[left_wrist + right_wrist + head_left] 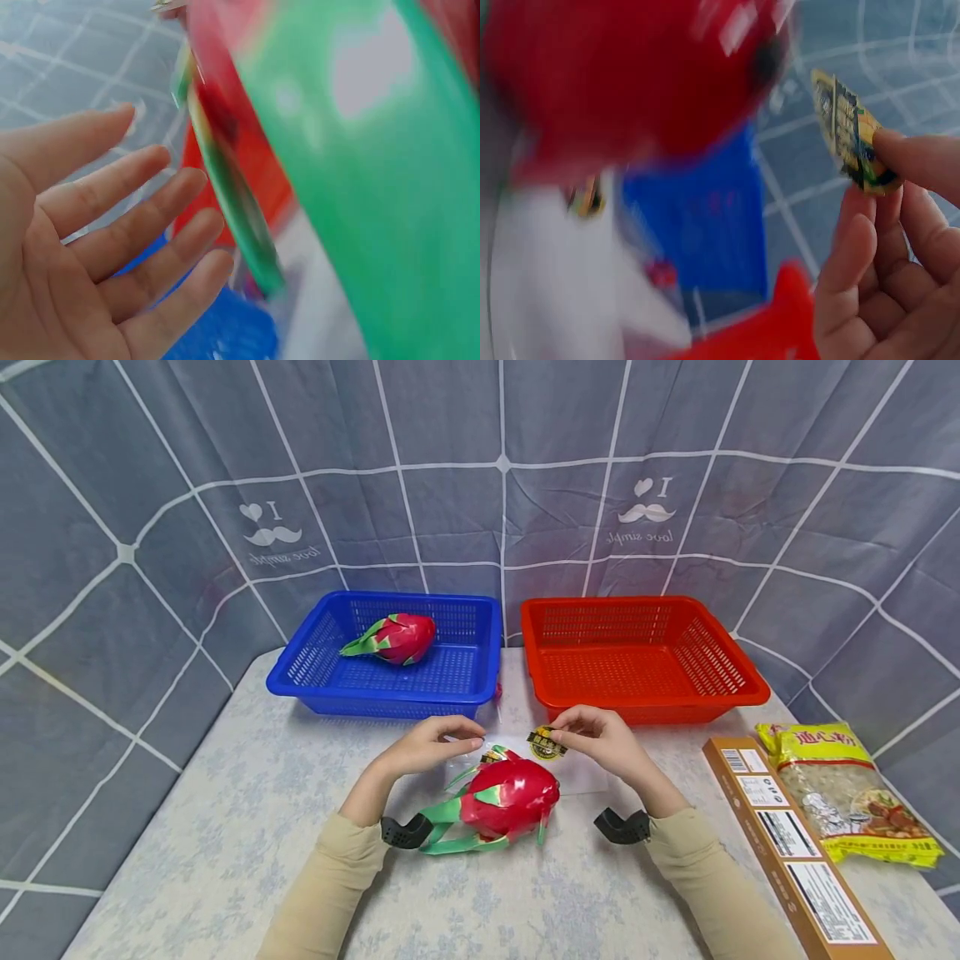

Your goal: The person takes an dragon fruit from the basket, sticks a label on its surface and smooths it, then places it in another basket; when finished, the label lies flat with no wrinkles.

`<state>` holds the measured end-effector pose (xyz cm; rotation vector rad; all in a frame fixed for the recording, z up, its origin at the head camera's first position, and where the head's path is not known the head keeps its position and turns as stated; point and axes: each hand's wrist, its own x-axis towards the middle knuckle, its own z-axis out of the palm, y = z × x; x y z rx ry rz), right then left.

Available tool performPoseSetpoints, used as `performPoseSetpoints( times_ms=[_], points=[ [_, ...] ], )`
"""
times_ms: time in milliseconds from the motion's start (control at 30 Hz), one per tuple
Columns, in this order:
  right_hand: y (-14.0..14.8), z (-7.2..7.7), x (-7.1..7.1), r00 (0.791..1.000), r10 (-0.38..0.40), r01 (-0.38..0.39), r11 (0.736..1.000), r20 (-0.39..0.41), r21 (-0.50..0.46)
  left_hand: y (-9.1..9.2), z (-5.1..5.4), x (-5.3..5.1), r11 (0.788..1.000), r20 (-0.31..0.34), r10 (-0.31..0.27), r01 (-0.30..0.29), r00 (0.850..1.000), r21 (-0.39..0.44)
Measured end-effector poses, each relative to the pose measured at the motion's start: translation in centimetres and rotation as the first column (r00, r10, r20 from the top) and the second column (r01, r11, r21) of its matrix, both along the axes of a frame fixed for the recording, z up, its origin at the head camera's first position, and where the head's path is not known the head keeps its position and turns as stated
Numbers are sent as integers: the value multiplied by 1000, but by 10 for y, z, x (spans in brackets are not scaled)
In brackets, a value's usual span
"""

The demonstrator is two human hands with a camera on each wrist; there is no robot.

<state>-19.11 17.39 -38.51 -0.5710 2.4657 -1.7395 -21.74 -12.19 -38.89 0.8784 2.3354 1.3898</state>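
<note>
A red dragon fruit with green leaves (pixel 517 795) lies on the table between the hands. My right hand (pixel 611 750) pinches a black and gold round sticker (pixel 546 742) between thumb and fingertips, just behind the fruit; the right wrist view shows the sticker (pixel 850 135) held by its edge. My left hand (pixel 423 752) is behind the leaves on the left, its fingers (pixel 142 217) spread and holding nothing. Another such sticker (pixel 492 755) is on a pale sheet (pixel 585 775) beneath, partly hidden by the fruit.
A blue basket (pixel 390 702) at the back left holds another dragon fruit (pixel 406 637). A red basket (pixel 645 702) stands at the back right. On the right lie a long brown box (pixel 795 852) and a yellow food bag (pixel 840 793). A grey curtain (pixel 450 518) hangs behind.
</note>
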Motion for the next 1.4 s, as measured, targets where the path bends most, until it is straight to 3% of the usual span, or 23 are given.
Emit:
performPoseSetpoints(
  times_ms=[133,233,333,467,633,700,767,900,967,1067,1133,1200,1300,1400],
  points=[
    [-9,12,13,988,142,-140,989,62,-40,8,13,11,998,6,-55,55,998,42],
    [-16,15,18,970,237,-236,971,56,-25,13,19,18,995,-20,-86,87,996,56],
    [-22,12,20,963,270,-270,963,22,17,18,21,23,993,-77,-104,108,992,49],
    [-27,5,22,969,242,-237,968,-52,86,24,21,28,993,-174,-112,119,978,27],
    [-30,2,23,971,200,-183,974,-131,134,30,18,31,992,-314,-123,113,941,-49],
    [-31,2,24,971,175,-150,977,-165,153,32,18,32,992,-336,-119,100,934,-73],
    [-31,1,25,966,151,-117,979,-208,166,34,18,34,994,-332,-101,80,938,-77],
    [-30,-4,28,939,133,-81,982,-317,173,38,15,38,998,-295,-68,63,953,-26],
    [-30,-9,31,917,128,-63,982,-378,180,40,13,42,998,-300,-61,63,952,-2],
    [-29,-17,36,887,102,-15,981,-450,192,41,7,49,998,-348,-28,43,937,37],
    [-29,-22,39,875,83,13,981,-476,194,42,1,55,997,-388,31,-1,921,77],
    [-29,-25,42,883,73,20,981,-464,192,44,-7,61,989,-415,110,-58,903,136],
    [-28,-31,45,925,72,-9,986,-374,167,46,-19,70,968,-431,211,-126,878,216],
    [-25,-36,47,958,84,-56,992,-274,109,49,-31,76,951,-435,252,-139,865,275]
  ],
)
